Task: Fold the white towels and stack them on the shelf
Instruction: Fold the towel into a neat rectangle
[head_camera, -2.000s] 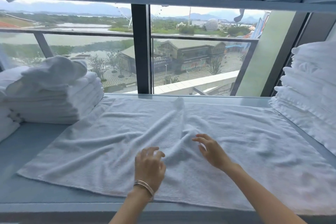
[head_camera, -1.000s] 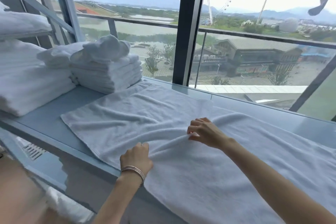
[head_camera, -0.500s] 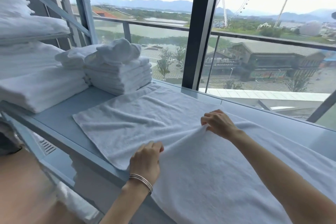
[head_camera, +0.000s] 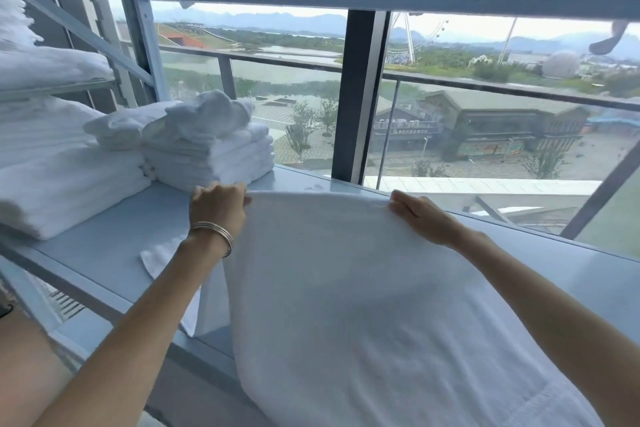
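A: State of both hands?
B: Left hand [head_camera: 218, 206] and right hand [head_camera: 420, 218] are each closed on the top edge of 1 white towel [head_camera: 363, 305], frame centre, raised above the shelf [head_camera: 104, 250].
A: Other items?
B: Folded towel stack [head_camera: 211, 152], centre left, resting on the shelf.

A pale blue-grey shelf [head_camera: 104, 253] runs from the lower left of the frame toward the right edge, in front of a window. At the left of the frame a thick pile of folded towels [head_camera: 65, 180] rests on it. Just beside that, further back at centre left, sits a neater stack of folded towels [head_camera: 211, 159] with a crumpled cloth [head_camera: 207, 114] on top. A large white towel [head_camera: 363, 305] covers the middle of the shelf, its lower part hanging over the front edge.
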A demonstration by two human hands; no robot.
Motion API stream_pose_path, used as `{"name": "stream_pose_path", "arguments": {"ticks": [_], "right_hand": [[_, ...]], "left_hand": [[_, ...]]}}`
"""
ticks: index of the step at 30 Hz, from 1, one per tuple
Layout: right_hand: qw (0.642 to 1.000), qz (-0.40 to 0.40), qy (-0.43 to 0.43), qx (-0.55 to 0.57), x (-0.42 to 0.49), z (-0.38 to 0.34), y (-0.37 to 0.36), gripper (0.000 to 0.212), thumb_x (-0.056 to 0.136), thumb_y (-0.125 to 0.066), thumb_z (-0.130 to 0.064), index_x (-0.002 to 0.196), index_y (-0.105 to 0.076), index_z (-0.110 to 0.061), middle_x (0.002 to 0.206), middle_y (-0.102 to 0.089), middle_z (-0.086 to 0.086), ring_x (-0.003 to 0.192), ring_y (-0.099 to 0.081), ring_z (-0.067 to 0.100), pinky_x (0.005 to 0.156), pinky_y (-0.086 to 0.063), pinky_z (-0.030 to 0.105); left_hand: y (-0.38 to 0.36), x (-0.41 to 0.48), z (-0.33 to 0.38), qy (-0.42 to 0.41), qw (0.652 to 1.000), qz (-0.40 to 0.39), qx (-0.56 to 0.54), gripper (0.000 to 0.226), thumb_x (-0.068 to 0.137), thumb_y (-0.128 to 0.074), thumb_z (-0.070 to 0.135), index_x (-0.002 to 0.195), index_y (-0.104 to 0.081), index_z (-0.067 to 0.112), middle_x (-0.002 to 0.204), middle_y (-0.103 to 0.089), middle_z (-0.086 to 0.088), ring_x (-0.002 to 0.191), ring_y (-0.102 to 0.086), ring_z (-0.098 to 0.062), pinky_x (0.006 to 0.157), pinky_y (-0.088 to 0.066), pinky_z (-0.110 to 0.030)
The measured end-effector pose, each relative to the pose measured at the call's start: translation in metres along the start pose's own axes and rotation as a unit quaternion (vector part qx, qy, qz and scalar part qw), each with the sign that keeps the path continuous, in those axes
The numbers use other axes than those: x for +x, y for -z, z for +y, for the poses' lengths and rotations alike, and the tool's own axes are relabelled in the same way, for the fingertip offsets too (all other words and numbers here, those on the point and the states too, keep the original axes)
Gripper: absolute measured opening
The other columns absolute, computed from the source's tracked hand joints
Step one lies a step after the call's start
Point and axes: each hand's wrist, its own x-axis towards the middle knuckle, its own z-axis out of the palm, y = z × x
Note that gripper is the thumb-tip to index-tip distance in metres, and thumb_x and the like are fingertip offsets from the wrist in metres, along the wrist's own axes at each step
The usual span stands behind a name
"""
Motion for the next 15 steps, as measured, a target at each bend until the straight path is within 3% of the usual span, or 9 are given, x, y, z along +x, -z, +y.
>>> {"name": "stream_pose_path", "arguments": {"ticks": [4, 7, 10, 12, 15], "right_hand": [[0.999, 0.004, -0.039, 0.024, 0.004, -0.019, 0.035, 0.029, 0.097, -0.043, -0.032, 0.069, -0.040, -0.026, 0.066, -0.042, 0.000, 0.064, -0.037, 0.014, 0.059, -0.031, 0.027], [0.996, -0.041, -0.071, 0.021, 0.001, -0.032, 0.057, 0.023, 0.093, -0.053, -0.027, 0.077, -0.051, -0.011, 0.067, -0.040, -0.004, 0.064, -0.037, 0.010, 0.060, -0.031, 0.026], [0.996, -0.054, -0.074, 0.007, -0.003, -0.043, 0.078, 0.023, 0.092, -0.055, -0.025, 0.073, -0.051, -0.013, 0.064, -0.039, -0.007, 0.055, -0.034, 0.000, 0.056, -0.028, 0.017], [0.997, -0.009, -0.066, -0.025, -0.002, -0.045, 0.085, 0.031, 0.092, -0.054, -0.024, 0.064, -0.043, -0.020, 0.059, -0.040, -0.007, 0.052, -0.036, 0.000, 0.055, -0.030, 0.016], [0.991, 0.068, -0.045, -0.102, 0.007, -0.044, 0.083, 0.031, 0.090, -0.059, -0.018, 0.063, -0.044, -0.015, 0.058, -0.046, 0.002, 0.055, -0.042, 0.015, 0.054, -0.027, 0.023]], "left_hand": [[0.002, 0.036, 0.002, -0.039, 0.997, 0.035, -0.048, 0.025, 0.098, -0.040, 0.023, 0.107, -0.055, 0.006, 0.097, -0.064, -0.025, 0.095, -0.059, -0.040, 0.081, -0.040, -0.039], [-0.007, 0.059, -0.002, -0.079, 0.994, -0.002, -0.080, 0.032, 0.100, -0.033, 0.028, 0.113, -0.048, 0.004, 0.096, -0.063, -0.026, 0.092, -0.060, -0.042, 0.072, -0.043, -0.041], [-0.016, 0.083, -0.019, -0.115, 0.970, -0.102, -0.187, 0.047, 0.094, -0.038, 0.049, 0.090, -0.055, 0.005, 0.084, -0.064, -0.022, 0.084, -0.061, -0.038, 0.068, -0.039, -0.037], [-0.012, 0.093, -0.026, -0.136, 0.939, -0.157, -0.274, 0.066, 0.071, -0.038, 0.075, 0.072, -0.052, 0.010, 0.067, -0.055, -0.009, 0.069, -0.051, -0.023, 0.060, -0.031, -0.030], [-0.003, 0.105, -0.028, -0.158, 0.899, -0.207, -0.352, 0.071, 0.061, -0.069, 0.066, 0.100, -0.064, 0.008, 0.087, -0.060, -0.003, 0.078, -0.047, -0.014, 0.064, -0.032, -0.019]]}}
